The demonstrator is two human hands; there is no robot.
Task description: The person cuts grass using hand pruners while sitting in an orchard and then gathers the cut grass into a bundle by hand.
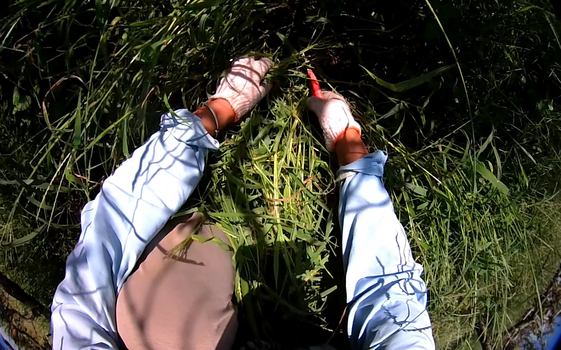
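Observation:
My left hand [245, 84], in a white knit glove, reaches into the tall grass with its fingers curled around a bunch of green grass stems [284, 65]. To its right, my right hand [334, 117], gloved the same way, grips a tool by its red handle [314, 84]. That handle points away from me toward the held stems. Whatever is at the tool's far end is lost among grass and shadow, so its kind cannot be told. Between my forearms lies a thick heap of loose grass [275, 175], its stems running mostly lengthwise toward me.
Tall standing grass [110, 90] rises ahead and to the left. Deep shadow darkens the growth [399, 32] at the far right. Sunlit grass [476, 256] grows beside my right sleeve [377, 247]. My bent knee [180, 300] is at the lower left, with a few grass sprigs lying across it.

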